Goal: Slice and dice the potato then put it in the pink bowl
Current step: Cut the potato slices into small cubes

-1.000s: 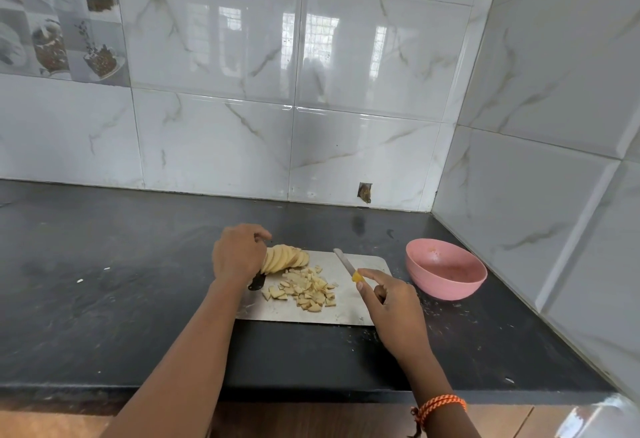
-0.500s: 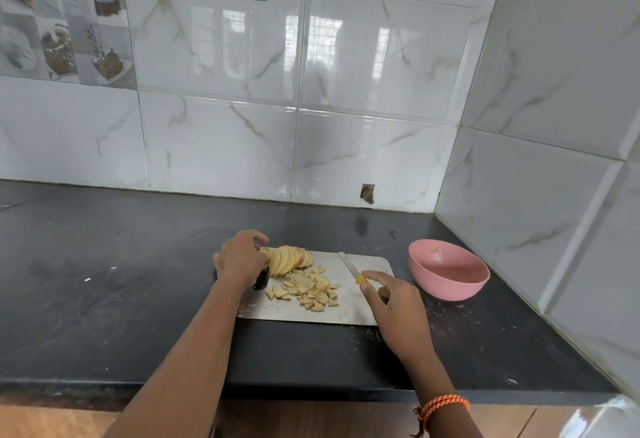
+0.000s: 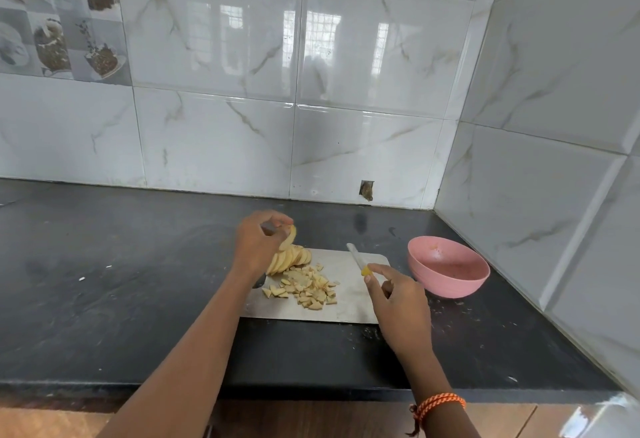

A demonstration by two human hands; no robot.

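A steel cutting board [image 3: 346,309] lies on the black counter. On its far left corner is a fanned row of potato slices [image 3: 294,257], and in front of it a heap of diced potato [image 3: 308,288]. My left hand [image 3: 258,241] pinches a slice [image 3: 290,237] lifted above the row. A knife [image 3: 356,257] with a yellow handle lies on the board's right side, blade pointing away. My right hand [image 3: 394,295] covers most of the handle, index finger along it; the grip itself is hidden. The pink bowl [image 3: 446,271] stands right of the board, with no potato in it.
Marble-tiled walls close the counter [image 3: 121,281] at the back and on the right, forming a corner just behind the bowl. A small hole [image 3: 366,190] shows in the back wall. The counter's front edge runs below my forearms.
My left hand has lifted off the row of slices and now pinches one slice raised above it. My right hand stays at the knife handle.
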